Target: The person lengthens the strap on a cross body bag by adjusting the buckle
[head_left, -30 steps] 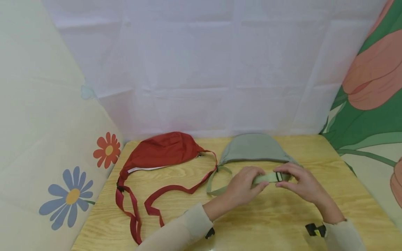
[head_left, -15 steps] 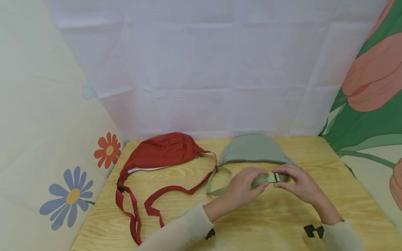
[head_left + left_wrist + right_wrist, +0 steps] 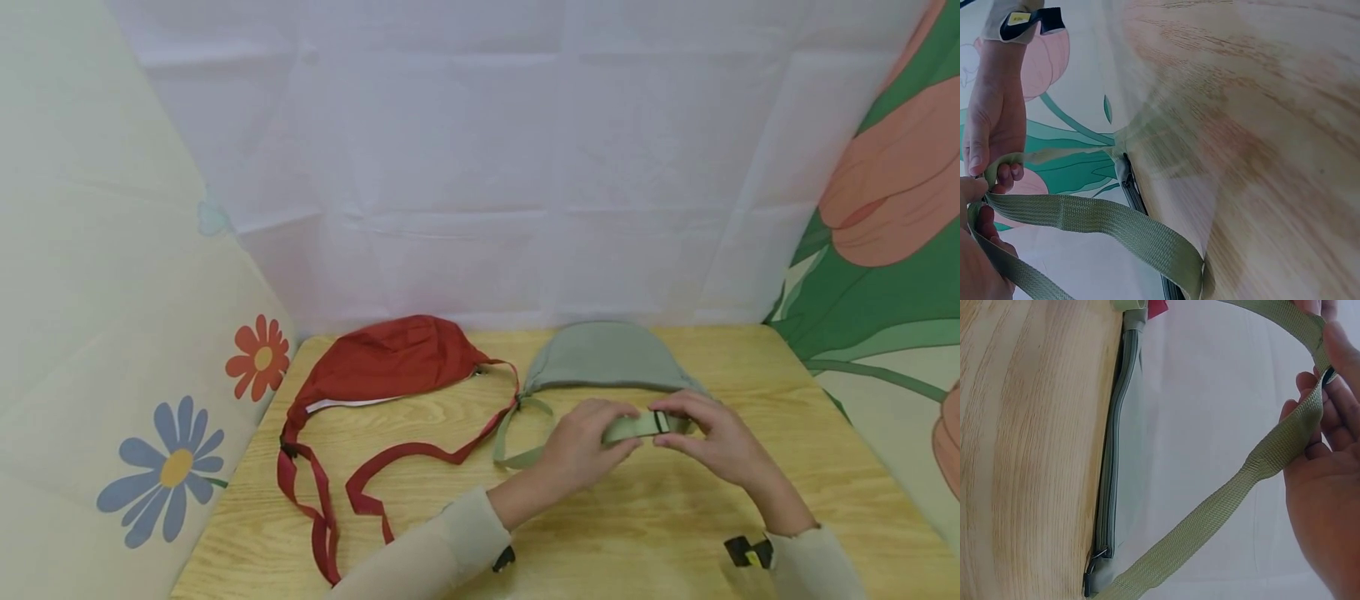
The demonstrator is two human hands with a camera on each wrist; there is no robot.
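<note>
The green bag (image 3: 611,358) lies on the counter (image 3: 615,550). In front of the green bag, its green strap (image 3: 632,427) is held up: the left hand (image 3: 585,442) pinches one stretch, and the right hand (image 3: 716,437) pinches it at the black slider (image 3: 661,422). Left of the green bag lies the red bag (image 3: 397,358), red strap (image 3: 408,450) trailing.
</note>
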